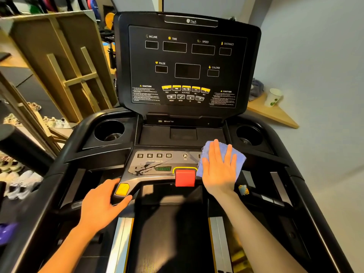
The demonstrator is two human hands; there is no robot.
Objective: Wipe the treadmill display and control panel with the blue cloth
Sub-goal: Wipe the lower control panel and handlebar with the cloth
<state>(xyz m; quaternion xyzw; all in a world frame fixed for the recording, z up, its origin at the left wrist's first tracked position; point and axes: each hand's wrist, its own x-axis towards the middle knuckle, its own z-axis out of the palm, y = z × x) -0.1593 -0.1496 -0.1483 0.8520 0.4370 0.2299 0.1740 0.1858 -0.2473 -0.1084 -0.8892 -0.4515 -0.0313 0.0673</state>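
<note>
1. Blue cloth (235, 156) lies flat on the right half of the control panel (157, 164), pinned under the right hand (218, 170); fingers straight and spread, palm pressing down, not clenched around the cloth.
2. Left hand (102, 203) rests on the left handle end, fingers curled loosely around the edge just beside the yellow button (122, 189). No cloth in it.
3. Progress, judged: wiping is on the lower panel, right side. Left side with the number keys looks not yet reached. Nothing shows whether the upright display (187, 64) is wiped already; likely still to do.
4. Red stop key (185, 177) sits just left of the cloth, touching or nearly.
5. Readable on display: INCLINE, TIME, SPEED, DISTANCE, PULSE, CALORIE, CAUTION twice, PREV, NEXT, PLAY/PAUSE, PRESET, ENTER.
6. Panel: 3, 6, 9, 12, FAN, green START.
7. Top logo is too blurred to read with confidence. Caution small print unreadable.
</note>
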